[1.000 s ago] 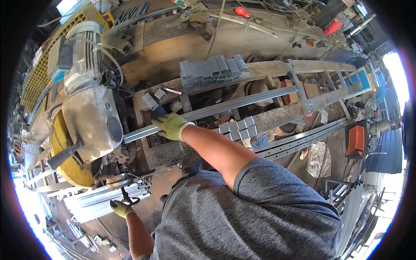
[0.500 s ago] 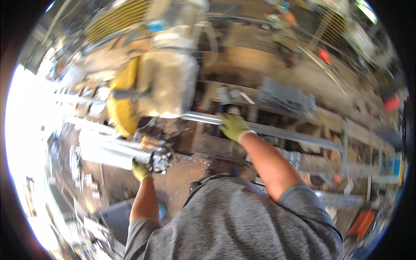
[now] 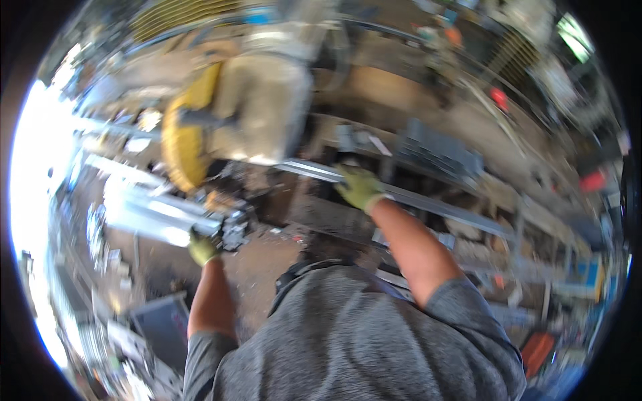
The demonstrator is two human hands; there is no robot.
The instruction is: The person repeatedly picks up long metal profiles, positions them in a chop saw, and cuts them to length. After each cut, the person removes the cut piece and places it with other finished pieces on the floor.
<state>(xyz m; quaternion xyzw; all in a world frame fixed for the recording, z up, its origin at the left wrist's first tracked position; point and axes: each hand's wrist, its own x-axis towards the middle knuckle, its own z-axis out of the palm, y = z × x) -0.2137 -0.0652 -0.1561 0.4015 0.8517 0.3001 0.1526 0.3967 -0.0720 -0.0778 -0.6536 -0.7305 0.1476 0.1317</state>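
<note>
My right hand (image 3: 361, 189), in a yellow-green glove, is wrapped over a long, narrow silvery metal bar (image 3: 441, 215). The bar runs from beneath the yellow-guarded cutting machine (image 3: 261, 110) out to the right. At the lower left, my gloved left hand (image 3: 202, 248) is against the near end of a stack of shiny metal profiles (image 3: 154, 210). Blur and the stack hide its fingertips, so its grip is unclear. A dark handle (image 3: 204, 119) sticks out of the machine's yellow guard (image 3: 184, 144).
Grey metal pieces (image 3: 438, 152) lie in a row on the bench beyond my right hand. Scraps and offcuts (image 3: 234, 230) lie beside the profile stack. A dark flat panel (image 3: 160, 324) is at the lower left, and an orange object (image 3: 537, 353) at the lower right.
The view has shifted, and the machine sits slightly higher in it. My left hand has moved left and up along with the stack's end; my right hand stays on the bar.
</note>
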